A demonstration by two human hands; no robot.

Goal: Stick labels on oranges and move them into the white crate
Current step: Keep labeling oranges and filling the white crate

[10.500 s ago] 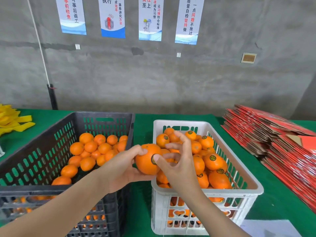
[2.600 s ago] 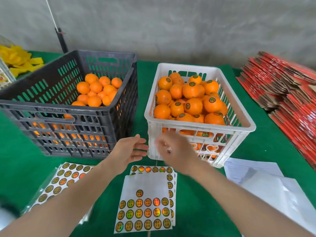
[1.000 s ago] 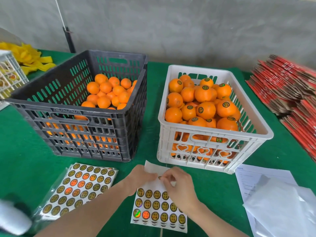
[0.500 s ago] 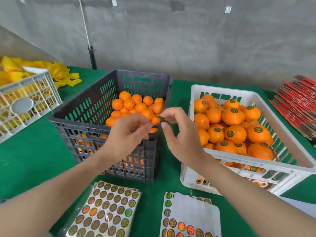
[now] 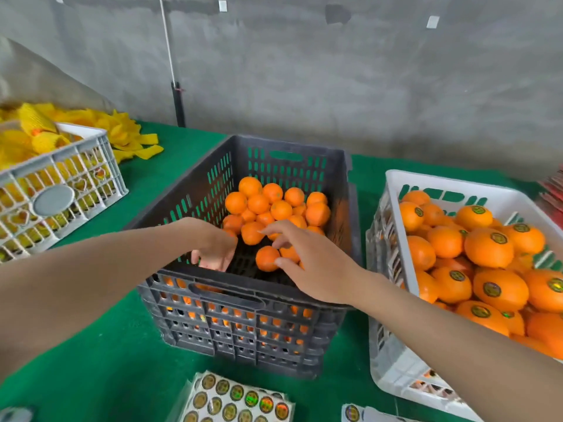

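Both hands reach into the dark crate point(image 5: 243, 303): the left hand point(image 5: 217, 248) cupped, empty, the right hand point(image 5: 307, 260) spread over an orange point(image 5: 267, 258), not gripping. I'd close round that loose one, lift it clear, then label it before the white crate point(image 5: 393, 360).

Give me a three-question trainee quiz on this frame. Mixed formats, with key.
1. True or false: the oranges in the white crate carry labels.
2. Both hands reach into: A) the white crate B) the dark crate C) the sticker sheet.
3. Fill in: the left hand is ___ of the right hand.

Key: 1 true; 2 B; 3 left.
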